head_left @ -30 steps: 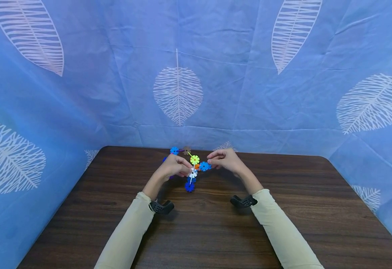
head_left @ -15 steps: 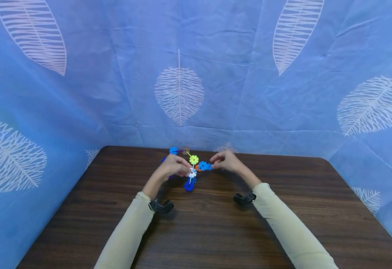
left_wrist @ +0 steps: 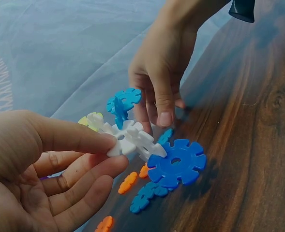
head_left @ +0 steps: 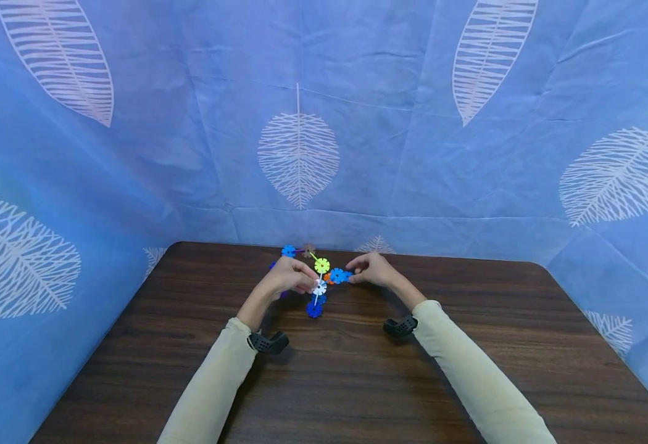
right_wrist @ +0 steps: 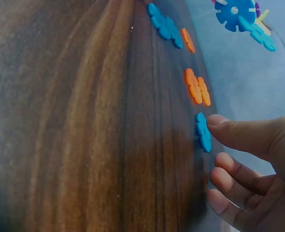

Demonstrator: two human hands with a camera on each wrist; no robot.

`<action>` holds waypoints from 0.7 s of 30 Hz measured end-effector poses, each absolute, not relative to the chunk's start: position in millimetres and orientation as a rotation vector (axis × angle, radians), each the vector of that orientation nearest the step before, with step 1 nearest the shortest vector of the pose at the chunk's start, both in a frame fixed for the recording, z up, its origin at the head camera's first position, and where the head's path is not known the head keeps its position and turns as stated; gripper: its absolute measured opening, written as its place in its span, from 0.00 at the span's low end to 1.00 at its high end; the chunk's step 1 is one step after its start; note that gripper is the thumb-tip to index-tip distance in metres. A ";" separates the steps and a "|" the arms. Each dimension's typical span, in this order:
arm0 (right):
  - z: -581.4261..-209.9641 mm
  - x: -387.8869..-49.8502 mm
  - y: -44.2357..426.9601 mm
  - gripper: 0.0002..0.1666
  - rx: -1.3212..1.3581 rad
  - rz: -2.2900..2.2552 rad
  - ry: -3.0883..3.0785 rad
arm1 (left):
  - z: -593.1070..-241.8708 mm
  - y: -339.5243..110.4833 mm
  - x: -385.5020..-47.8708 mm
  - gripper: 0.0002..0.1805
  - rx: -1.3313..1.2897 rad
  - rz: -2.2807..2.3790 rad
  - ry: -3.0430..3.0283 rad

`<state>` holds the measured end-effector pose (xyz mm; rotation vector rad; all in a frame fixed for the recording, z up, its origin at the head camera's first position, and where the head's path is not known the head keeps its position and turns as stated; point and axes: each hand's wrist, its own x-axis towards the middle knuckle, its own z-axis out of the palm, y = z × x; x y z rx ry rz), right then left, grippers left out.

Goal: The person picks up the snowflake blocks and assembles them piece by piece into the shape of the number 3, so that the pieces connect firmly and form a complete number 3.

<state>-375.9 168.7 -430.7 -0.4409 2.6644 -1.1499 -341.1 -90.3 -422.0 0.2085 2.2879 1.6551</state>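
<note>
In the head view, my left hand (head_left: 290, 275) pinches a white plastic flower-shaped disc (head_left: 319, 287) above the brown wooden table (head_left: 335, 376). In the left wrist view, a dark-blue plastic notched disc (left_wrist: 183, 167) sits beside this white one. In the right wrist view, my right hand (right_wrist: 258, 166) is loose, nothing gripped, its thumb near a light-blue plastic notched piece (right_wrist: 203, 134); if they touch, I cannot tell.

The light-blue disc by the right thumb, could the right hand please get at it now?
Probably yes: the right hand has its thumb right at the light-blue disc, and nothing visible blocks the way.
</note>
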 end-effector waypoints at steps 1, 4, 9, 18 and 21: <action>-431.7 -376.9 168.2 0.18 -0.438 -1.141 2.668 | -422.0 -90.1 -340.9 0.05 0.210 1.656 2.290; -433.9 -379.8 166.7 0.19 -0.442 -1.112 2.680 | -422.3 -89.4 -340.7 0.05 0.213 1.660 2.291; -438.0 -383.2 165.0 0.20 -0.455 -1.071 2.695 | -423.4 -88.3 -340.9 0.06 0.208 1.662 2.291; -440.0 -384.7 163.0 0.18 -0.461 -1.030 2.724 | -421.8 -89.3 -340.3 0.06 0.211 1.663 2.291; -439.3 -384.2 163.0 0.17 -0.465 -1.035 2.720 | -421.9 -89.7 -340.3 0.04 0.217 1.657 2.301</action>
